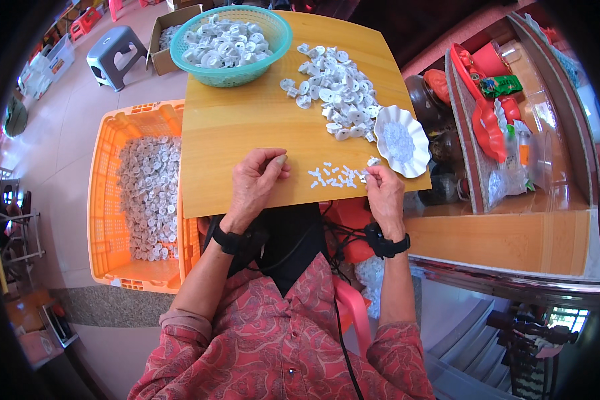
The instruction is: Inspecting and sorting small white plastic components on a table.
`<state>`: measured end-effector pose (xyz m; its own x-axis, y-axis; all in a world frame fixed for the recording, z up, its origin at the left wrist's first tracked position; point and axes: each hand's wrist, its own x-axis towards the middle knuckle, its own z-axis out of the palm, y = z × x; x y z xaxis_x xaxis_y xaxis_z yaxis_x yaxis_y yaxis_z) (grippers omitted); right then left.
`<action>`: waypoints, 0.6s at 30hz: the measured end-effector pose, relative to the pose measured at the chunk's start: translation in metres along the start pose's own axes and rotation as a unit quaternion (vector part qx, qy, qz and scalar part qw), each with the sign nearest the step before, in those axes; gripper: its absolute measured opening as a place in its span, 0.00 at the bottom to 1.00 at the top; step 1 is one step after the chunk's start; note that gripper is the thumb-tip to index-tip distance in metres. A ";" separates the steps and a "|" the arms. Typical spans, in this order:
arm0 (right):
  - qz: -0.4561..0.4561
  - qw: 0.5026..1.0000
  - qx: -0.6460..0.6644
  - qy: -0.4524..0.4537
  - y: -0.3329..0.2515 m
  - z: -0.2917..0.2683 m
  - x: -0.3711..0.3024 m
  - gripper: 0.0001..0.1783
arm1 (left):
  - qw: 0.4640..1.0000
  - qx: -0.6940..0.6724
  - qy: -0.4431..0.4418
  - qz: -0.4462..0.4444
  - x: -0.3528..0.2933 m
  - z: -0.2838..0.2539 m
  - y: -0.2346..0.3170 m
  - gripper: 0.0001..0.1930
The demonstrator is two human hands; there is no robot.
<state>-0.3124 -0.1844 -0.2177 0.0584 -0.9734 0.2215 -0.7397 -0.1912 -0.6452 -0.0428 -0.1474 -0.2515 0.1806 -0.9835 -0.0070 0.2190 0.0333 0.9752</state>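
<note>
My right hand (385, 195) pinches a small white plastic part (373, 161) between thumb and fingers, just in front of the white scalloped dish (417, 160). Beside it on the table lies a scatter of tiny white plastic pins (337, 177). My left hand (252, 183) is at the table's near edge, left of the pins. Its fingers are curled with the thumb pressed near them, and whatever they may hold is hidden. Farther back rests a loose pile of white round plastic parts (343, 90). The dish holds more tiny, pale, translucent pieces.
A green basket (283, 43) full of white parts stands at the table's far left. Below the table's left edge sits an orange crate (103, 200) with many more. A grey stool (117, 53) and cardboard box (159, 37) are beyond. At right stands a wooden cabinet (500, 243).
</note>
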 end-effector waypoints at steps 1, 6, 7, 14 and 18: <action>0.000 1.000 -0.004 0.008 -0.001 -0.002 -0.001 0.06 | 1.000 -0.006 0.000 -0.001 0.000 0.000 -0.001 0.10; -0.011 0.999 -0.029 0.013 -0.003 -0.009 -0.003 0.07 | 1.000 -0.015 0.008 0.011 0.000 0.002 -0.001 0.08; -0.011 0.999 -0.032 0.012 -0.003 -0.010 -0.004 0.07 | 1.000 -0.017 0.010 0.012 0.000 0.001 -0.001 0.08; -0.013 1.000 0.013 -0.008 -0.016 -0.012 -0.013 0.07 | 1.000 -0.015 0.010 0.005 0.000 0.001 0.000 0.08; 0.002 0.998 0.052 -0.037 -0.026 -0.011 -0.016 0.05 | 1.000 -0.015 0.014 0.005 -0.001 0.002 0.002 0.08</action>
<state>-0.3016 -0.1622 -0.1971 0.1073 -0.9800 0.1673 -0.6662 -0.1958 -0.7196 -0.0443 -0.1467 -0.2497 0.2090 -0.9779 -0.0042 0.2459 0.0484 0.9681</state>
